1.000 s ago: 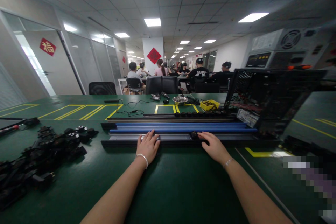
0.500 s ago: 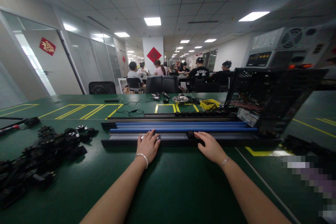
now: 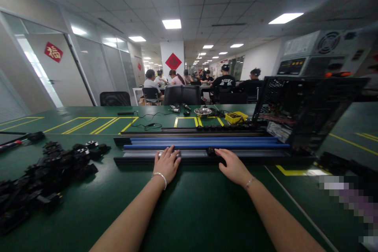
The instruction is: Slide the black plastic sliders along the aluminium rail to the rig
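Note:
A long black rail [image 3: 132, 160] with a grey channel lies across the green table in front of me. My left hand [image 3: 166, 164] rests flat on its left half, fingers spread, holding nothing. In the channel sits a small black block [image 3: 210, 151], its kind too small to make out. The outstretched fingertips of my right hand [image 3: 232, 164] touch its right side without wrapping round it. Just behind the rail runs a blue strip [image 3: 201, 143], lengthwise beside it.
Several black parts [image 3: 50, 173] are heaped on the left. An open computer case [image 3: 313, 106] stands at the right, with power supplies [image 3: 295, 66] on top. Farther back are a metal bowl [image 3: 202, 112] and a yellow tray [image 3: 236, 117]. People sit at distant tables.
My right hand has moved slightly left, and the small black block has slid left along the channel with it. My left hand has stayed in place.

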Available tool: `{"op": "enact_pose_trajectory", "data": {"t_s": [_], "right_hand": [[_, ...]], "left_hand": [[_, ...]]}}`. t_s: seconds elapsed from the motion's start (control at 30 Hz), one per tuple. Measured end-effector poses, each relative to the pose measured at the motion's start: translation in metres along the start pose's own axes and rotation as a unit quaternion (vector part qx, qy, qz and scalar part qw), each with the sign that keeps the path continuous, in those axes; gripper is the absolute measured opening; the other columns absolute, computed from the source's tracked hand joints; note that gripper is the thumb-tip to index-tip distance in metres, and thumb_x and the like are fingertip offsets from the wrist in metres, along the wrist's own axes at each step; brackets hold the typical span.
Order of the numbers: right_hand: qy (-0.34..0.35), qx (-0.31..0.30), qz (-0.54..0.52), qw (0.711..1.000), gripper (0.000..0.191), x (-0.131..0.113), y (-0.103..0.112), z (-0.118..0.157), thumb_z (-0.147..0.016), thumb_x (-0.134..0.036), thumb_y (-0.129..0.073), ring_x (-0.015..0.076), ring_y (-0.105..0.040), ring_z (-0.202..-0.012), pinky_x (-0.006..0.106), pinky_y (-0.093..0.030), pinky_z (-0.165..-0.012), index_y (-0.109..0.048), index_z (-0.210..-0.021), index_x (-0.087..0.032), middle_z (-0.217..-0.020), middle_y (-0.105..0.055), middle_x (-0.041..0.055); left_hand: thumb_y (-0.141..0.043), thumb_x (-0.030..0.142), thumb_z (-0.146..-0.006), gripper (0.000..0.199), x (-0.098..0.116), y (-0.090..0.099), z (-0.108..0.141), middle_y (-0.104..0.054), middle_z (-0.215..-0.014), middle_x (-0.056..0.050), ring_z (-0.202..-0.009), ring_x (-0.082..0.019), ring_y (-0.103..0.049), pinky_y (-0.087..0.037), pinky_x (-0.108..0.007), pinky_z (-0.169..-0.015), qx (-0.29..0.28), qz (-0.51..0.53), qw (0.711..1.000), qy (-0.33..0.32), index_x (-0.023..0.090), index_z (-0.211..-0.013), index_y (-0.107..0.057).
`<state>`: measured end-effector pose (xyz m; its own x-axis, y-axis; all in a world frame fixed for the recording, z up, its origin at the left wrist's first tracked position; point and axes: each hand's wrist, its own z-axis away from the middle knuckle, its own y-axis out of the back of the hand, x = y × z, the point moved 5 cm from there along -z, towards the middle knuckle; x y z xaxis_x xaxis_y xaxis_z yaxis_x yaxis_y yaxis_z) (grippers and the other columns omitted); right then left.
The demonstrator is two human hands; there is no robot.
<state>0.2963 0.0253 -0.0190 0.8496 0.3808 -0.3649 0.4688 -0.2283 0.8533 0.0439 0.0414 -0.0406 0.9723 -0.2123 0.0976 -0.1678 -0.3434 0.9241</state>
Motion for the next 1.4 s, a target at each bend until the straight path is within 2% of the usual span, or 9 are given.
{"op": "enact_pose_trajectory", "data": {"t_s": [0.4, 0.57, 0.7, 0.87, 1.0, 1.17, 1.4], "right_hand": [[0.002, -0.013, -0.007, 1.0, 0.056, -0.006, -0.006, 0.001, -0.069, -0.017, -0.045, 0.0217, -0.04, -0.12, 0.04, -0.03, -0.104, -0.047, -0.125, -0.013, -0.125, -0.051, 0.0111], [0.015, -0.015, 0.0, 1.0, 0.058, -0.01, -0.01, -0.001, -0.068, -0.016, -0.044, 0.0214, -0.04, -0.12, 0.039, -0.029, -0.104, -0.046, -0.126, -0.01, -0.126, -0.05, 0.0123], [0.032, -0.012, 0.006, 0.999, 0.06, -0.016, -0.013, -0.002, -0.067, -0.015, -0.044, 0.0214, -0.04, -0.119, 0.039, -0.029, -0.104, -0.045, -0.126, -0.009, -0.126, -0.05, 0.0126], [0.034, -0.009, 0.002, 0.999, 0.061, -0.021, -0.015, -0.003, -0.065, -0.013, -0.043, 0.021, -0.041, -0.118, 0.039, -0.029, -0.104, -0.044, -0.126, -0.008, -0.125, -0.051, 0.0126], [0.038, -0.005, -0.002, 0.999, 0.064, -0.025, -0.016, -0.003, -0.064, -0.012, -0.041, 0.0214, -0.041, -0.119, 0.041, -0.028, -0.104, -0.042, -0.128, -0.011, -0.124, -0.052, 0.0115], [0.037, -0.015, 0.005, 0.999, 0.067, -0.029, -0.023, -0.005, -0.061, -0.011, -0.04, 0.0217, -0.039, -0.12, 0.041, -0.027, -0.104, -0.04, -0.128, -0.008, -0.126, -0.05, 0.0136], [0.033, -0.037, 0.018, 0.999, 0.072, -0.031, -0.032, -0.007, -0.059, -0.009, -0.038, 0.0204, -0.032, -0.125, 0.041, -0.022, -0.106, -0.036, -0.131, -0.007, -0.13, -0.046, 0.0128]], "left_hand": [[-0.026, 0.05, -0.085, 0.049, 0.002, 0.002, 0.001, -0.03, -0.144, 0.0, -0.131, -0.023, -0.025, -0.015, -0.051, -0.105, -0.022, -0.007, 1.0, -0.003, 0.035, -0.131, -0.036], [-0.031, 0.051, -0.084, 0.052, 0.005, 0.003, 0.003, -0.029, -0.144, -0.002, -0.131, -0.024, -0.024, -0.01, -0.056, -0.105, -0.025, 0.006, 1.0, -0.017, 0.034, -0.133, -0.031], [-0.039, 0.045, -0.082, 0.051, 0.023, 0.004, 0.007, -0.027, -0.145, -0.002, -0.131, -0.024, -0.024, -0.008, -0.057, -0.105, -0.03, 0.024, 0.996, -0.079, 0.035, -0.132, -0.032], [-0.047, 0.048, -0.077, 0.053, 0.05, 0.003, 0.011, -0.021, -0.147, -0.003, -0.133, -0.03, -0.016, -0.008, -0.062, -0.101, -0.048, 0.017, 0.991, -0.123, 0.039, -0.128, -0.035], [-0.05, 0.053, -0.073, 0.06, 0.059, 0.001, 0.011, -0.016, -0.148, -0.003, -0.132, -0.036, -0.012, -0.006, -0.067, -0.098, -0.068, 0.008, 0.99, -0.126, 0.043, -0.13, -0.032], [-0.054, 0.055, -0.068, 0.069, 0.066, 0.0, 0.008, -0.012, -0.149, -0.001, -0.13, -0.043, -0.012, -0.006, -0.073, -0.092, -0.085, 0.001, 0.99, -0.112, 0.049, -0.13, -0.027], [-0.057, 0.055, -0.065, 0.075, 0.087, -0.006, 0.002, -0.007, -0.15, -0.003, -0.13, -0.045, -0.006, -0.004, -0.075, -0.09, -0.116, 0.007, 0.989, -0.093, 0.048, -0.132, -0.023]]}}
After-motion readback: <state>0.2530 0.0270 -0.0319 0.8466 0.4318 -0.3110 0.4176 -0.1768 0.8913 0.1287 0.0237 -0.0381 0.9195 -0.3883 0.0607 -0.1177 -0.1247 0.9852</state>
